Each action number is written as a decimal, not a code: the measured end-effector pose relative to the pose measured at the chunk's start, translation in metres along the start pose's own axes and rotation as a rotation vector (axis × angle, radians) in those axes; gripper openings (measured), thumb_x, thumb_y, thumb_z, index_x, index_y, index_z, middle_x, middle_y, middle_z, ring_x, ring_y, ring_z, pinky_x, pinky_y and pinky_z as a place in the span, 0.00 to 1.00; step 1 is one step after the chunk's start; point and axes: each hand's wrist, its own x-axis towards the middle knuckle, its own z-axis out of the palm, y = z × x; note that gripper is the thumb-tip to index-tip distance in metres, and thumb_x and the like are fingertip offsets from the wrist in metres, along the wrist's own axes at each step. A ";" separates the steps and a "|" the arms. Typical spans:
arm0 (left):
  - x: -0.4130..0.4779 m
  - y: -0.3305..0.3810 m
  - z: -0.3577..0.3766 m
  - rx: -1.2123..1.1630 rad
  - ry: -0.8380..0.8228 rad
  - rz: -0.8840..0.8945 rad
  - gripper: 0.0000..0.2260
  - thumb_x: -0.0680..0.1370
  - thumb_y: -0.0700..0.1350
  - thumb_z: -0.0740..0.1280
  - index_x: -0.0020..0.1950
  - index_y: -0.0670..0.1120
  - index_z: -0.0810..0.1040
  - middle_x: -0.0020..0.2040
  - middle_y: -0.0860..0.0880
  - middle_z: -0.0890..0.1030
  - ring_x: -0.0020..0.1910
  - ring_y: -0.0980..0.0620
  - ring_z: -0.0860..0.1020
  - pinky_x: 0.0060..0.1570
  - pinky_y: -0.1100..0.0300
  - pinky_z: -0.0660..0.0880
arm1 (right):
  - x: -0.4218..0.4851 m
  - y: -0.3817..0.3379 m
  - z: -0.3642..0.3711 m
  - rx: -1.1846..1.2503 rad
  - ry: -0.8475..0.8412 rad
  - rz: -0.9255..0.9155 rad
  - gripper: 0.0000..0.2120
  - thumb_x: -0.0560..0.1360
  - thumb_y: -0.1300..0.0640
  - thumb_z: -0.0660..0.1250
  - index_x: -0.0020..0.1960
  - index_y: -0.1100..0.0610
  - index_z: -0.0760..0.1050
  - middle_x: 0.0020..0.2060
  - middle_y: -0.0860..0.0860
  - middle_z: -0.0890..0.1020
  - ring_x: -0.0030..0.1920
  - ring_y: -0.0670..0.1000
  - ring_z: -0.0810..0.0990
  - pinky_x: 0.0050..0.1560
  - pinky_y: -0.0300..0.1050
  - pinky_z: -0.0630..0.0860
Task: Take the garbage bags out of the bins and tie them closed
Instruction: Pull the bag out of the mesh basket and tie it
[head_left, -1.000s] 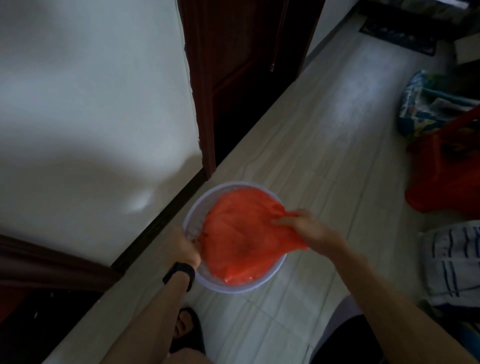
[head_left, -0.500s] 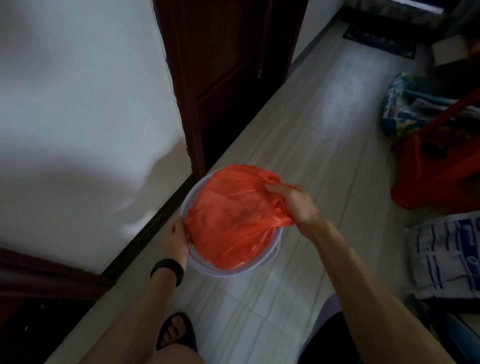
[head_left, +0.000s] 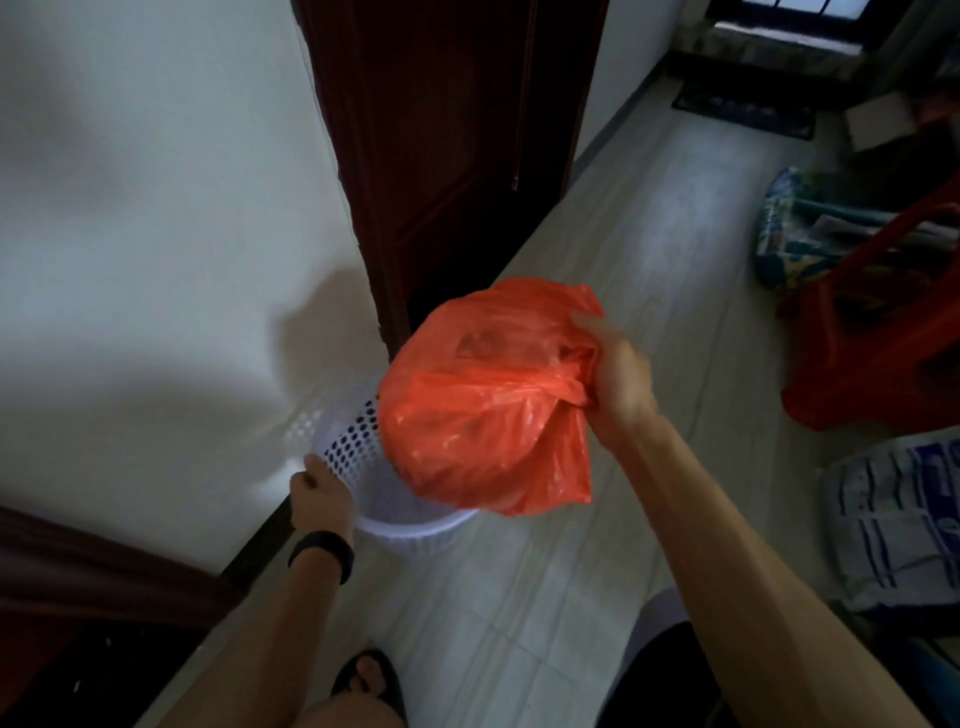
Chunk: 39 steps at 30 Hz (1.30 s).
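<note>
I'm looking down into a home hallway: a pale tiled floor (head_left: 649, 249) is running along a white wall (head_left: 156, 208) with a dark skirting board (head_left: 260, 540), past a dark wooden door (head_left: 457, 130) toward a doormat (head_left: 743, 111). A small perforated bin (head_left: 353, 447) is standing by the wall. A red plastic chair (head_left: 883, 338), a patterned bag (head_left: 789, 244) and a striped sack (head_left: 904, 525) are sitting along one side.

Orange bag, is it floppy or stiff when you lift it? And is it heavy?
Probably floppy: the orange bag sags and creases below the right hand gripping its gathered top. Likely light, since one hand holds it up while the left hand holds the white bin. The thin, shiny plastic may be slippery.
</note>
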 end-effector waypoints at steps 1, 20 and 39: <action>-0.001 0.006 0.000 -0.008 0.015 0.018 0.26 0.85 0.54 0.50 0.64 0.32 0.71 0.63 0.31 0.75 0.61 0.34 0.74 0.58 0.48 0.68 | -0.002 0.002 0.004 -0.008 -0.007 -0.011 0.09 0.74 0.60 0.69 0.36 0.60 0.82 0.28 0.53 0.84 0.28 0.50 0.80 0.35 0.42 0.78; -0.037 0.001 0.037 0.104 -0.768 -0.323 0.07 0.84 0.42 0.58 0.57 0.42 0.73 0.56 0.43 0.78 0.59 0.37 0.80 0.53 0.47 0.76 | 0.039 0.036 -0.101 -0.454 0.491 -0.245 0.19 0.75 0.48 0.66 0.45 0.67 0.79 0.34 0.51 0.78 0.39 0.50 0.77 0.48 0.53 0.76; -0.217 0.048 0.277 1.113 -1.428 1.307 0.45 0.56 0.66 0.74 0.73 0.66 0.65 0.78 0.49 0.60 0.78 0.46 0.55 0.75 0.45 0.56 | 0.018 0.113 -0.280 -0.852 0.324 0.283 0.19 0.76 0.41 0.67 0.38 0.56 0.79 0.37 0.55 0.83 0.40 0.55 0.82 0.43 0.45 0.75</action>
